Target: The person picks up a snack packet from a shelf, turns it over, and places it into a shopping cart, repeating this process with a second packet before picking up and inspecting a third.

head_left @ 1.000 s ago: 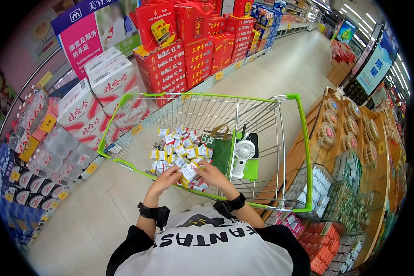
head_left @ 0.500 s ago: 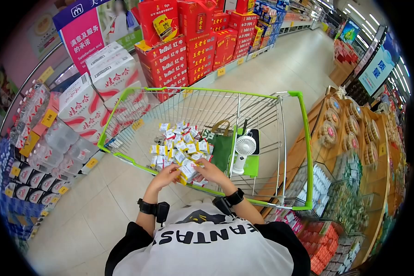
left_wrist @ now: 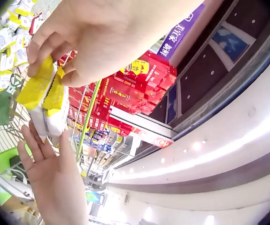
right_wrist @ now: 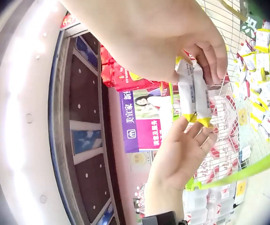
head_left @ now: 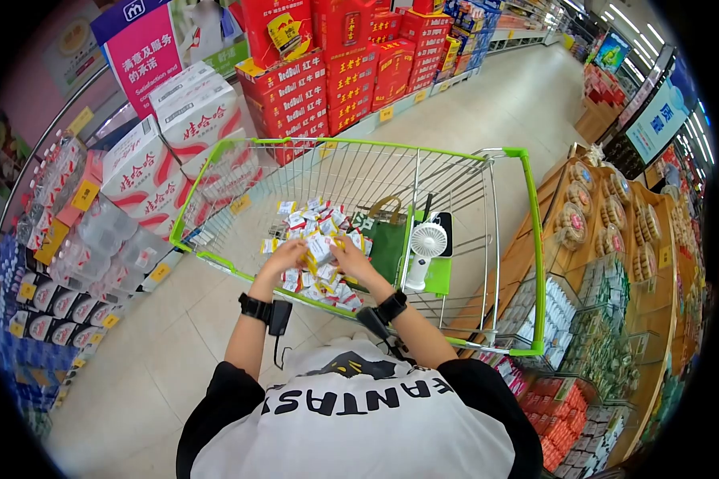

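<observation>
Two white-and-yellow packets [head_left: 320, 246] [left_wrist: 48, 107] [right_wrist: 194, 91] lie side by side between both hands, above a heap of similar small packets [head_left: 327, 286] in the shopping cart. At one yellow end, the left hand [head_left: 287, 257] [left_wrist: 97, 40] [right_wrist: 171, 152] pinches them between thumb and fingers. From the opposite side the right hand [head_left: 355, 262] [left_wrist: 59, 180] [right_wrist: 172, 40] grips the other end, its thumb along one face. Part of the heap is hidden beneath the hands.
Inside the green-rimmed cart [head_left: 537, 255], a green bag [head_left: 387, 249] and a white handheld fan [head_left: 428, 241] stand right of the heap. Red drink boxes [head_left: 289, 97] and white cartons [head_left: 196, 120] are beyond and left; wooden shelving [head_left: 563, 211] is at the right.
Both hands have moved up and forward over the heap, still holding the packets, and the lower part of the heap now shows. The cart sits slightly higher in the head view.
</observation>
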The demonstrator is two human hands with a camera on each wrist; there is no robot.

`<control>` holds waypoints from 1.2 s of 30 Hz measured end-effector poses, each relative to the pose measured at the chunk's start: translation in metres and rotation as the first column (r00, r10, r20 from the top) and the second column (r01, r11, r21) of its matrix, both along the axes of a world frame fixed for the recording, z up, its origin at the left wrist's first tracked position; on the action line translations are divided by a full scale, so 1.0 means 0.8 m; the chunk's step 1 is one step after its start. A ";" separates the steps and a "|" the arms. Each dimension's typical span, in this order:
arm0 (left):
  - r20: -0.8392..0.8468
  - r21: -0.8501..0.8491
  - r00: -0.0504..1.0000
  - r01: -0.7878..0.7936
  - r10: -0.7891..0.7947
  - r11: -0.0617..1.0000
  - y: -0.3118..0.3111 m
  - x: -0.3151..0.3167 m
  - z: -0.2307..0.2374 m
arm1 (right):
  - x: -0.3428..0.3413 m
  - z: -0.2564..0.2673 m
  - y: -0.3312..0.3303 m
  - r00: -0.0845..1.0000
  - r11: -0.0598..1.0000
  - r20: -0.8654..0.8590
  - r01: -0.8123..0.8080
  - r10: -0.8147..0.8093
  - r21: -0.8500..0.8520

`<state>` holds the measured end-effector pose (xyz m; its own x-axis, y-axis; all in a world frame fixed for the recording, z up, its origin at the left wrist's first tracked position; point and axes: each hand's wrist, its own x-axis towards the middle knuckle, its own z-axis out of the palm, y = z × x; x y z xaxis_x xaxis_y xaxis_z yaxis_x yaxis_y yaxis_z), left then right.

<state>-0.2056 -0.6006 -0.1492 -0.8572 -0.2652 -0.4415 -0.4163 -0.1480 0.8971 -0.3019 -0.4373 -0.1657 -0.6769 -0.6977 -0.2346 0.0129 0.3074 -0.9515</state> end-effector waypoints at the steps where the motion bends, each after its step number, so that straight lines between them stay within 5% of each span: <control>1: 0.005 0.002 1.000 0.000 0.000 1.000 -0.011 -0.009 -0.005 | -0.008 0.002 -0.008 1.000 0.999 -0.020 -0.011 0.010 -0.037; 3: -0.097 -0.111 0.995 0.006 -0.017 0.994 -0.032 -0.023 -0.009 | -0.015 0.004 -0.018 0.999 0.997 -0.037 -0.015 0.013 -0.075; 5: -0.115 -0.249 0.990 -0.103 0.076 0.963 -0.039 -0.030 -0.016 | -0.018 0.004 -0.022 0.943 0.997 -0.330 -0.052 0.031 -0.054; 7: -0.282 -0.576 0.946 -0.303 0.163 0.759 -0.052 -0.035 -0.037 | -0.011 0.025 -0.009 0.940 0.993 -0.326 -0.112 0.098 -0.026; 10: -0.105 -0.398 0.954 -0.300 0.281 0.867 -0.044 -0.016 -0.032 | -0.004 0.021 0.006 0.881 0.991 -0.457 -0.130 0.122 0.015; 12: -0.064 -0.379 0.975 -0.221 0.212 0.899 -0.042 -0.005 -0.037 | 0.003 0.044 0.025 0.951 0.961 -0.153 -0.253 0.268 0.115; 14: -0.019 -0.357 0.989 -0.143 0.145 0.923 -0.038 0.006 -0.041 | 0.005 0.037 0.034 0.951 0.968 -0.184 -0.236 0.249 0.091; 17: -0.119 -0.328 0.992 -0.067 0.029 0.942 -0.021 0.011 -0.043 | 0.002 0.024 0.038 0.900 0.932 -0.247 -0.329 0.358 0.154; 19: -0.158 -0.326 0.987 -0.045 -0.008 0.944 -0.006 0.014 -0.034 | 0.010 0.058 0.040 0.912 0.896 -0.122 -0.347 0.391 0.279; 36: -0.205 -0.242 0.939 0.224 -0.275 0.944 0.054 0.042 0.039 | 0.030 0.114 0.068 0.868 0.868 -0.125 -0.452 0.481 0.204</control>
<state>-0.1718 -0.5572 -0.1182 -0.9793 -0.0947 -0.1792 -0.1911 0.1373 0.9719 -0.2776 -0.3826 -0.0744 -0.3205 -0.9033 -0.2851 -0.3244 0.3875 -0.8629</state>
